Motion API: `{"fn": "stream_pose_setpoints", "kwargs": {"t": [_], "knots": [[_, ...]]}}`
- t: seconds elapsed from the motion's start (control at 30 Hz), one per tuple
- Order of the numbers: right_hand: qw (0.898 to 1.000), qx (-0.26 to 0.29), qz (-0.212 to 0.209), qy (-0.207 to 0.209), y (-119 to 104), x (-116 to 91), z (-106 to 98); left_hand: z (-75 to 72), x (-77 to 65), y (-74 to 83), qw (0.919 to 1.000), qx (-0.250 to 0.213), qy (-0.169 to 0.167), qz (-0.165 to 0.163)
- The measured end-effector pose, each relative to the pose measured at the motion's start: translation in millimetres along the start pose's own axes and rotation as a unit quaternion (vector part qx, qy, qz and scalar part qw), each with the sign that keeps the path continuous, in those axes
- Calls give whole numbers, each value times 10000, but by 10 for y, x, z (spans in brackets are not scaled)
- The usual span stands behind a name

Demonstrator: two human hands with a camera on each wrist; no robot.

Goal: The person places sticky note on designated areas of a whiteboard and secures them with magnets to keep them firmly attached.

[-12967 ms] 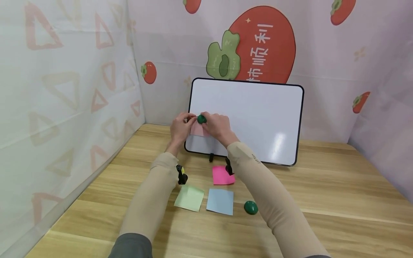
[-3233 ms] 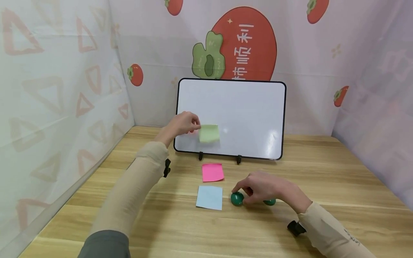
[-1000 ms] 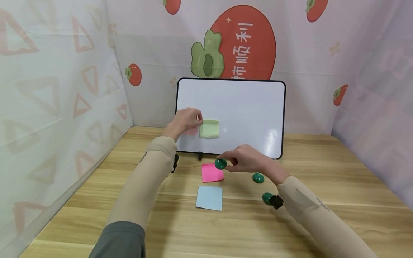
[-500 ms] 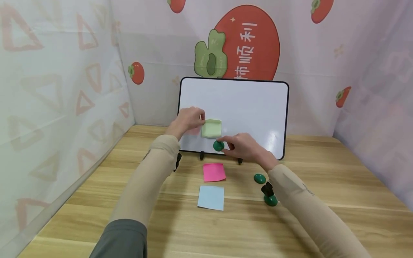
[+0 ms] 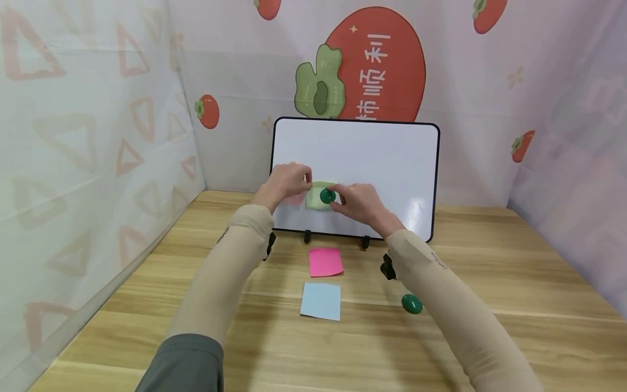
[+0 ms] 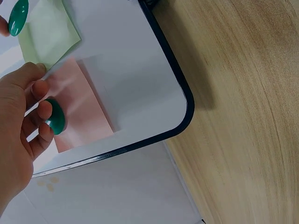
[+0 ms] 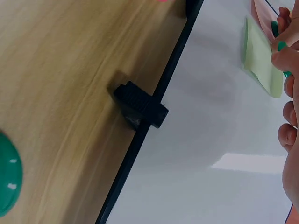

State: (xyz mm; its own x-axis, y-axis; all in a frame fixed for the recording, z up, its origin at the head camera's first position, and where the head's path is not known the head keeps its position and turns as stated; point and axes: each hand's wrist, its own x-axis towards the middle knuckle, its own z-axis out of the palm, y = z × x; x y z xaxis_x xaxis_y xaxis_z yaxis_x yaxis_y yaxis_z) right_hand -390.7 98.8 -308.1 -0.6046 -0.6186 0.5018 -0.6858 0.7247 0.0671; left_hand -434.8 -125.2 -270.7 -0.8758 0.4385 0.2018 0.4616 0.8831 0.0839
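Note:
My left hand [image 5: 288, 181] pinches the corner of a pale green sticky note [image 6: 52, 29] against the whiteboard [image 5: 387, 163]. Between thumb and index finger, my right hand [image 5: 361, 201] grips a green oval magnet [image 5: 327, 196], which overlaps the pale green note in the head view. Beside that note a light pink sticky note [image 6: 83, 114] lies on the board. A second green magnet [image 6: 56, 116] sits on the pink note, partly covered by the left hand's curled fingers. The head view hides this magnet behind the left hand.
A bright pink note [image 5: 325, 262] and a blue note [image 5: 320, 301] lie on the wooden table [image 5: 303, 359]. Another green magnet [image 5: 412, 304] rests near the right forearm. Black clip feet [image 5: 366, 243] support the board's lower edge. Printed cloth walls [image 5: 235, 152] enclose the table.
The pale green note has gone from the table to the board in the left hand. My right hand has picked up a magnet and raised it leftward from the table to the note.

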Motion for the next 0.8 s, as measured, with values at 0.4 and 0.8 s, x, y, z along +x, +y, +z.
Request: {"fn": "stream_pose_setpoints", "kwargs": {"t": [0.4,0.8], "knots": [[9975,-93,680,149,-10,186,134,-44,16,16,9994,304,-164,86],[9944,201,1018,187,-10,231,192,-49,43,75,9966,798,-133,169]]}}
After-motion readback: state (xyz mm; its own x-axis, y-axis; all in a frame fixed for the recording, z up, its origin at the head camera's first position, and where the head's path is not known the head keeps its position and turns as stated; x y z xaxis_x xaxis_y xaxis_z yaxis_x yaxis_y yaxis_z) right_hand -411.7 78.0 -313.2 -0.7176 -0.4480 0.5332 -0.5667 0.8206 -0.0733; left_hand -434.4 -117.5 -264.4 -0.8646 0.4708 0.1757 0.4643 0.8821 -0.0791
